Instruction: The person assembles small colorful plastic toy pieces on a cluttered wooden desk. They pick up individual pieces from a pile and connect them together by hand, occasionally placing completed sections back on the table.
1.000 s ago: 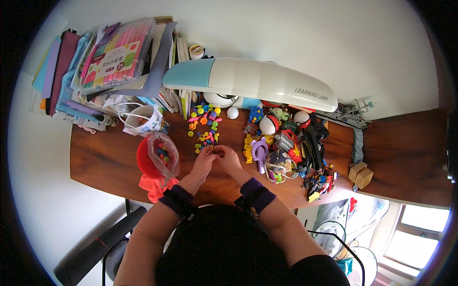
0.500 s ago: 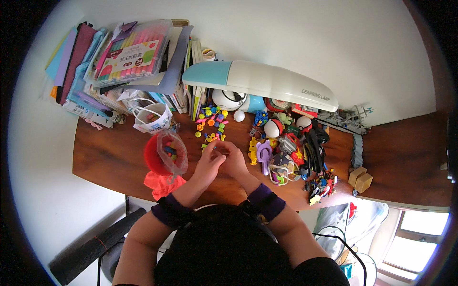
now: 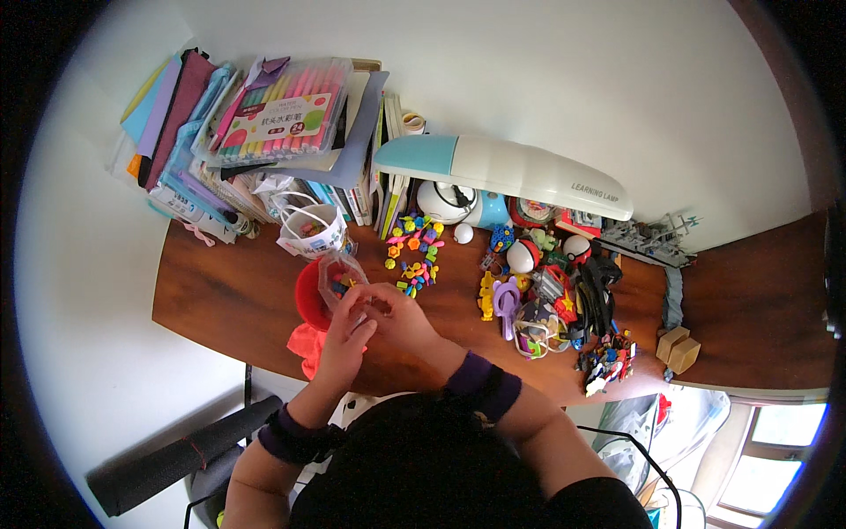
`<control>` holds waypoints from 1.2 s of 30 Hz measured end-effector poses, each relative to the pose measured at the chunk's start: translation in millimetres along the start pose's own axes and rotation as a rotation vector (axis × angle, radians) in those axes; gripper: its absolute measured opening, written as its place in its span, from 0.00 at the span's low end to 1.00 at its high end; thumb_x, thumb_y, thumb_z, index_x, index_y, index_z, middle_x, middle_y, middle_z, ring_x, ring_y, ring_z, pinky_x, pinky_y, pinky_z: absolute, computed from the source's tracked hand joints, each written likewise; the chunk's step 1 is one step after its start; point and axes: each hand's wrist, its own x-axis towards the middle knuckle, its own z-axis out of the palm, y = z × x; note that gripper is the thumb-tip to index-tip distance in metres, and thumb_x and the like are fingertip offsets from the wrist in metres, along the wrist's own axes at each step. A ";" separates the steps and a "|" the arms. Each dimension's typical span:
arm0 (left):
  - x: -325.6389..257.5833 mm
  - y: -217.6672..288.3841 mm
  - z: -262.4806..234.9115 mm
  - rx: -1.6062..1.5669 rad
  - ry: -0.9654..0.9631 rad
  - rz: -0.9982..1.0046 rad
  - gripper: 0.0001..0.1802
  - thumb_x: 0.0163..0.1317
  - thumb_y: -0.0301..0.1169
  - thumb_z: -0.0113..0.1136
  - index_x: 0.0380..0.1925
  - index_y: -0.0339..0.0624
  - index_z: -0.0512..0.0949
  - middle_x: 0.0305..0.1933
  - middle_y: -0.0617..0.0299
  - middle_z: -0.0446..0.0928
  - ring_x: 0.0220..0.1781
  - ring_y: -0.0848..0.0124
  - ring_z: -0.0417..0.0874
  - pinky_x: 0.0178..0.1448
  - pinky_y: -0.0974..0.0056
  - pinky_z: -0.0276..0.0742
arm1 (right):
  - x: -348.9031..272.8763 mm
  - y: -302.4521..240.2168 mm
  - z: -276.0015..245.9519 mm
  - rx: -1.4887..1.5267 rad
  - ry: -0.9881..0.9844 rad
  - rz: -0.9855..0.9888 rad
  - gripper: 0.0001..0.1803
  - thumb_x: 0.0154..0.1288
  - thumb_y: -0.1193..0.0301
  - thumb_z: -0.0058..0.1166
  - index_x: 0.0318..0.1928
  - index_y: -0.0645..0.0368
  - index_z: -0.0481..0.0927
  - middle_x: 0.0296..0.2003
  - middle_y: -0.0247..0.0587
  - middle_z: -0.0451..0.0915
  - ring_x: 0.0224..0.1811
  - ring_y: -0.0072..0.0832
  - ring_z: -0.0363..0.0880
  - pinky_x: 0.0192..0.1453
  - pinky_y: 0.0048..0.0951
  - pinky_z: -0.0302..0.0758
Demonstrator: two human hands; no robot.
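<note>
- small, bright plastic pieces in yellow, orange, pink, green, blue and purple [image 3: 414, 246] lie loose in two clusters on the dark brown wooden desk [image 3: 211, 304], beyond the hands and outside any container.
- other small coloured pieces [image 3: 342, 284] show inside the round red bucket [image 3: 308, 295], so the state looks partway: some pieces in, a good many out. how many are inside cannot be told, as the hands hide part of the mouth.
- a clear, crinkled plastic liner [image 3: 330, 266] stands up at the bucket's mouth, around the visible pieces.
- the bare left hand [image 3: 342, 342] is at the bucket's near right side, thumb and fingers curved; the bare right hand [image 3: 405, 322] meets it, fingertips close together. whether a piece is pinched between them cannot be told.
- behind the bucket, a white tub with a looped white handle [image 3: 322, 244] holds small things, too small to make out.
- a flat, clear plastic box [image 3: 269, 123] full of coloured markers [image 3: 328, 88] rests on the stacked stationery at the back left.
- a crumpled coral-red cloth [image 3: 304, 346] lies just beside the bucket, on its near side.
</note>
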 end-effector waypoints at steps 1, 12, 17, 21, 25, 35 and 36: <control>-1.8 -0.1 -0.1 -0.010 0.045 -0.012 0.30 0.62 0.19 0.47 0.64 0.40 0.55 0.62 0.55 0.62 0.64 0.67 0.64 0.66 0.64 0.59 | 0.5 -3.5 2.9 -0.022 -0.006 -0.015 0.17 0.59 0.78 0.54 0.50 0.60 0.75 0.42 0.45 0.76 0.40 0.32 0.79 0.41 0.27 0.76; 5.3 -5.5 12.2 0.066 0.076 -0.001 0.26 0.62 0.19 0.48 0.61 0.37 0.60 0.60 0.56 0.65 0.63 0.67 0.66 0.65 0.64 0.63 | -8.9 10.5 -15.9 -0.066 0.003 0.076 0.18 0.58 0.76 0.55 0.51 0.59 0.75 0.44 0.45 0.77 0.41 0.33 0.79 0.44 0.28 0.75; 17.3 -20.4 28.7 0.053 0.012 0.003 0.24 0.61 0.20 0.49 0.59 0.37 0.62 0.60 0.56 0.65 0.62 0.65 0.67 0.65 0.64 0.62 | -15.3 16.9 -37.2 -0.141 0.062 0.208 0.19 0.58 0.74 0.56 0.52 0.59 0.75 0.44 0.44 0.78 0.42 0.32 0.79 0.46 0.28 0.75; 31.9 -55.4 36.0 0.137 -0.007 -0.050 0.26 0.59 0.21 0.50 0.59 0.36 0.62 0.60 0.54 0.66 0.62 0.64 0.67 0.65 0.63 0.62 | -23.0 54.2 -60.7 -0.292 0.112 0.269 0.20 0.59 0.75 0.55 0.54 0.60 0.74 0.45 0.44 0.79 0.42 0.26 0.79 0.46 0.27 0.75; 45.4 -105.0 34.0 0.126 0.056 -0.190 0.26 0.58 0.21 0.51 0.59 0.35 0.63 0.59 0.53 0.67 0.62 0.63 0.68 0.64 0.63 0.63 | -36.4 100.3 -77.8 -0.335 0.117 0.361 0.23 0.58 0.73 0.56 0.55 0.61 0.73 0.47 0.44 0.79 0.46 0.29 0.79 0.50 0.27 0.74; 66.9 -166.5 30.4 0.137 0.066 -0.288 0.25 0.58 0.24 0.52 0.58 0.34 0.63 0.57 0.55 0.69 0.59 0.66 0.70 0.62 0.65 0.64 | -31.6 128.7 -77.4 -0.239 0.072 0.435 0.24 0.58 0.72 0.56 0.55 0.65 0.71 0.46 0.47 0.79 0.46 0.31 0.79 0.51 0.28 0.74; 68.2 -174.6 29.5 0.130 0.077 -0.287 0.26 0.58 0.25 0.52 0.58 0.34 0.63 0.57 0.54 0.69 0.59 0.66 0.71 0.61 0.66 0.65 | -30.1 134.7 -76.9 -0.227 0.066 0.430 0.24 0.58 0.72 0.56 0.55 0.65 0.71 0.46 0.47 0.79 0.46 0.31 0.79 0.51 0.28 0.74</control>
